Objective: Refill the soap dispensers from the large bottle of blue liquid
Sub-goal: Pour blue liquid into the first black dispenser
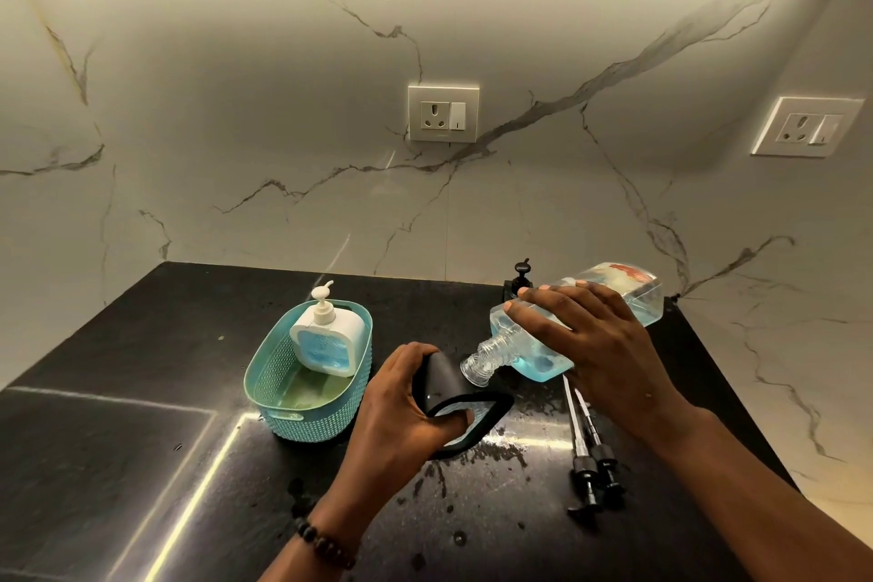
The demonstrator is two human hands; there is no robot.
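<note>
My right hand grips the large clear bottle of blue liquid, tipped on its side with its ribbed open neck pointing down to the left. My left hand holds a black soap dispenser tilted, its opening just below the bottle's neck. A white dispenser with blue liquid and a white pump stands in the teal basket. Two black pump heads with tubes lie on the counter to the right.
The black counter is wet with splashes in front of the dispenser. Another black pump top shows behind the bottle by the marble wall. Two wall sockets sit above.
</note>
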